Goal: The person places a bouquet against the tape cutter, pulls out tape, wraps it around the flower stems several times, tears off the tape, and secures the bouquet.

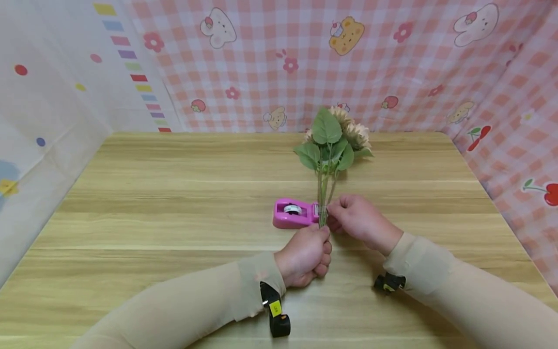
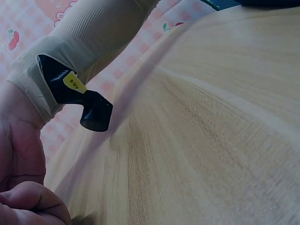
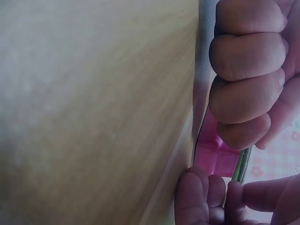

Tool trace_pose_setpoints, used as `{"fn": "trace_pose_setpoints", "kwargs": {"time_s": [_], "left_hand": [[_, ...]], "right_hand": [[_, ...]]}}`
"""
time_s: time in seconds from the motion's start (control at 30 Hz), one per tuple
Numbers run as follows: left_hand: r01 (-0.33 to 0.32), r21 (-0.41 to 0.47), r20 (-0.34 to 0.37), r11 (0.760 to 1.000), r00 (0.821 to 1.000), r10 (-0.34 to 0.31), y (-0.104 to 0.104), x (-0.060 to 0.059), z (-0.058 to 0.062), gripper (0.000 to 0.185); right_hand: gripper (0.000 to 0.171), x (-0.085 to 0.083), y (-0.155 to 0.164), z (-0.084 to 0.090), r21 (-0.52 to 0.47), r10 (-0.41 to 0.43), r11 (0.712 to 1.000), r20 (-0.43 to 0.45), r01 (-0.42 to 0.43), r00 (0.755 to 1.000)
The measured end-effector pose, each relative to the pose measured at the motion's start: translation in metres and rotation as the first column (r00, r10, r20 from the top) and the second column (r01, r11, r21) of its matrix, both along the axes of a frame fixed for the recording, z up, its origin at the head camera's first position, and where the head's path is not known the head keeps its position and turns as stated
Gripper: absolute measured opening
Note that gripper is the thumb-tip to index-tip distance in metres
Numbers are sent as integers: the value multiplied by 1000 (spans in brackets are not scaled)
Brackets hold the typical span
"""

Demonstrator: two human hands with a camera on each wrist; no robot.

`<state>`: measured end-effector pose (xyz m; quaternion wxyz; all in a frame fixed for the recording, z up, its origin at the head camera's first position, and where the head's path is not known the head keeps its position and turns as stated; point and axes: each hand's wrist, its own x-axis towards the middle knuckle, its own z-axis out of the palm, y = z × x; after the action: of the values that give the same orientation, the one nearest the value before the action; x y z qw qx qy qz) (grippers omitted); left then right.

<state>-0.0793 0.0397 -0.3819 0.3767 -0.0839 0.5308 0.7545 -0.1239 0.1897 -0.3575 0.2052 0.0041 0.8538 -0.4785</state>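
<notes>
A bouquet of artificial flowers [image 1: 324, 148], with pale peach blooms and green leaves, points away from me with its thin stems [image 1: 323, 186] bundled. My left hand [image 1: 306, 256] grips the lower stem ends in a curled fist; the left wrist view catches only part of that hand [image 2: 30, 201]. Just right of the stems, my right hand [image 1: 359, 218] pinches thumb against forefinger on a faint clear strip of tape crossing them. Left of the stems is a pink tape dispenser [image 1: 287, 220] holding a white-cored roll [image 1: 292, 209], its cutter end right at the stems.
The wood-grain table [image 1: 174, 203] extends around both hands. A pink checked cloth [image 1: 261, 63] with cartoon prints hangs behind it, and a white dotted cloth [image 1: 52, 97] at the left. Black wrist straps [image 1: 274, 310] hang below the sleeves.
</notes>
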Motion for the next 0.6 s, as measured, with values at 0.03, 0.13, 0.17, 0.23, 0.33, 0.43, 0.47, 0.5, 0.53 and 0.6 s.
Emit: {"fn": "trace_pose_setpoints", "kwargs": {"time_s": [0.03,0.13,0.17,0.23,0.33,0.43,0.47,0.5,0.53,0.6], "left_hand": [[0,-1,0,1000,1000,0,0,0,0,20],[6,-9,2,1000,1000,-6,-1,0,0,20],[8,-11,3,1000,1000,-8,-2,-1,1,20],[14,-12,2,1000,1000,-14,-2,-1,1,20],[13,-13,-2,1000,1000,-13,-2,-1,1,20],[16,-21,-11,1000,1000,-16,-2,0,0,20],[18,-25,-14,1000,1000,-19,-3,0,0,20],[22,-30,-16,999,1000,-22,-3,0,0,20],[25,-35,-20,999,999,-26,-3,0,-1,19],[35,-42,-23,999,999,-36,-3,0,-1,19]], "right_hand": [[29,0,0,0,3,2,1000,2,-2,1000],[30,-1,1,-1,25,17,1000,6,-18,1000],[30,-2,1,-1,36,23,999,8,-24,1000],[31,-3,2,-1,60,36,997,16,-37,999],[31,-5,3,-2,94,55,994,28,-58,998],[31,-7,4,-2,108,68,992,46,-73,997],[31,-8,4,-2,107,70,991,54,-75,996],[30,-9,4,-2,106,69,991,65,-76,996],[30,-10,5,-2,104,69,992,76,-77,995],[30,-11,6,-2,97,77,992,99,-86,992]]}}
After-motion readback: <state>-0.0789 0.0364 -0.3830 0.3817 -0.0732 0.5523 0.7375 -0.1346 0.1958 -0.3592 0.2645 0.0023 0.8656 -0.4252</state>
